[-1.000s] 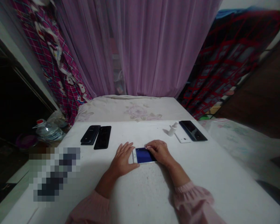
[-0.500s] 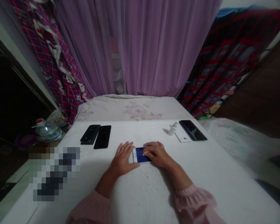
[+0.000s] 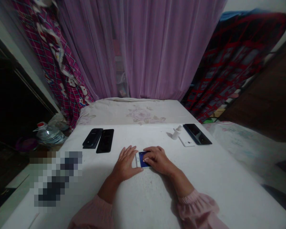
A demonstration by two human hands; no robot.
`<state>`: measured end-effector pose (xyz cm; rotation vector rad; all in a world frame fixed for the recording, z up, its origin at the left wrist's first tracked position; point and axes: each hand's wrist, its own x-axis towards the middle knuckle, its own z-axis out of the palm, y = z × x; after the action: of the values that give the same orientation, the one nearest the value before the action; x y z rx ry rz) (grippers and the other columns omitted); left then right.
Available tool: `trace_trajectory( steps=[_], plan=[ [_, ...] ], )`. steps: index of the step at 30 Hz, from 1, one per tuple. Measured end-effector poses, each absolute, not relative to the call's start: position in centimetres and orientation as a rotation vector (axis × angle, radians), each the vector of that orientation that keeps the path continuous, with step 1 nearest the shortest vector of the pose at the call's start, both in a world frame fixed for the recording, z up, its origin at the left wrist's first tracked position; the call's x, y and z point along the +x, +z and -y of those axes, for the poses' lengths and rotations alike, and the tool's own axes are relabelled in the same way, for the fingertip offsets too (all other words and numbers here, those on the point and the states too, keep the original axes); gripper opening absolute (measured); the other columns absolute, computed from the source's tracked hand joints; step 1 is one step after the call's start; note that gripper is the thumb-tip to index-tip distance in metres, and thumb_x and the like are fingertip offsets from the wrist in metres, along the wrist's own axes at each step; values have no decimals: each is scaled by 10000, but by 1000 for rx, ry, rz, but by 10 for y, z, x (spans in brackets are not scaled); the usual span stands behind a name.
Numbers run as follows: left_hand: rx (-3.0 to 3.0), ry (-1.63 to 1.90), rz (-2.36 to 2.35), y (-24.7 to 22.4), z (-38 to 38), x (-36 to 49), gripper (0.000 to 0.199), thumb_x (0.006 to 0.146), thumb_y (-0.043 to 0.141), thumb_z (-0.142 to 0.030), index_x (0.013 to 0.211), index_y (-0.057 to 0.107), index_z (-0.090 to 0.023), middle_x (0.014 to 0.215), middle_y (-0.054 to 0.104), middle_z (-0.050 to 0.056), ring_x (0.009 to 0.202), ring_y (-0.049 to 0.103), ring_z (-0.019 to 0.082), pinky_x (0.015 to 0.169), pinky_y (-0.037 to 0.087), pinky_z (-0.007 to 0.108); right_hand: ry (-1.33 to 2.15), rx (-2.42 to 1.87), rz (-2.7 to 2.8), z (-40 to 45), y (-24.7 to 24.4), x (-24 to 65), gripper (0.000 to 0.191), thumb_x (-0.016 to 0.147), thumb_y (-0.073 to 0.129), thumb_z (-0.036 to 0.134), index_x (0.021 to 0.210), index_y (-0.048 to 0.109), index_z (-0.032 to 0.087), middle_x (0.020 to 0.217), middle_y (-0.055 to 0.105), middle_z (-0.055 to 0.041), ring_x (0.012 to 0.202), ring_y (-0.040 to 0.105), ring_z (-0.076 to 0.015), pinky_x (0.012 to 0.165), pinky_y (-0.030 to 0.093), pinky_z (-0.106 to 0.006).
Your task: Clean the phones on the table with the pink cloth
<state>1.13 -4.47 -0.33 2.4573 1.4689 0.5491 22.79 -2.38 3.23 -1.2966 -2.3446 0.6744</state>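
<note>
A white smartphone (image 3: 138,160) with a lit blue screen lies sideways on the white tabletop. My left hand (image 3: 125,164) grips its left end, thumb along the near edge and fingers at the far side. My right hand (image 3: 159,160) lies over the right part of the phone and hides it. Its fingers are pinched together and pressed down on the screen. A sliver of a small white wipe (image 3: 145,159) shows under the fingertips; whether it is cloth or paper I cannot make out.
Dark phones (image 3: 105,141) lie at the back left. A white spray bottle (image 3: 176,133) stands at the back right beside a white phone (image 3: 187,141) and a dark phone (image 3: 197,134). A blurred patch (image 3: 56,181) covers the left side. A water jug (image 3: 50,133) is beyond the left edge.
My right hand has slid slightly left across the phone's screen, covering more of it. My left hand keeps its hold, and the phone has stayed in place.
</note>
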Motion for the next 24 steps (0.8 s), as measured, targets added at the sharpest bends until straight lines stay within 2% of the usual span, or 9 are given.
trace_trajectory(
  steps=[3,9,13,18,24],
  plan=[
    [2456,569,-1473,-6,45,12,726,731,750,-529,1331,488,-217,1464,459,136,1397,342,325,1170,193,546,710,-1282,2365,25,33,226,142,870,602,277,910,732,316,1255,636,-43,1190,530,-237,1063,182,-561],
    [2465,595,-1457,-9,45,10,731,746,731,-532,1357,463,-233,1469,456,121,1399,340,319,1170,183,544,609,-1382,2292,16,32,208,161,884,585,255,944,726,307,1070,703,-26,1057,581,-213,981,294,-449],
    [2451,569,-1471,-7,44,11,764,731,741,-541,1362,461,-214,1464,460,138,1398,341,320,1168,187,549,503,-1500,2296,11,36,198,187,905,564,269,992,724,310,1006,721,-44,1014,597,-230,931,322,-428],
    [2415,566,-1463,-5,43,12,758,722,748,-544,1354,474,-228,1463,465,125,1397,346,316,1168,185,552,507,-1454,2309,15,35,198,185,903,567,258,991,724,302,1028,717,-43,1018,602,-223,926,344,-416],
    [2393,553,-1478,-4,43,13,742,716,755,-542,1339,496,-234,1448,486,109,1395,349,314,1170,184,549,609,-1263,2340,24,30,204,159,870,610,251,927,737,327,1153,676,-15,1101,573,-207,981,324,-431]
  ],
)
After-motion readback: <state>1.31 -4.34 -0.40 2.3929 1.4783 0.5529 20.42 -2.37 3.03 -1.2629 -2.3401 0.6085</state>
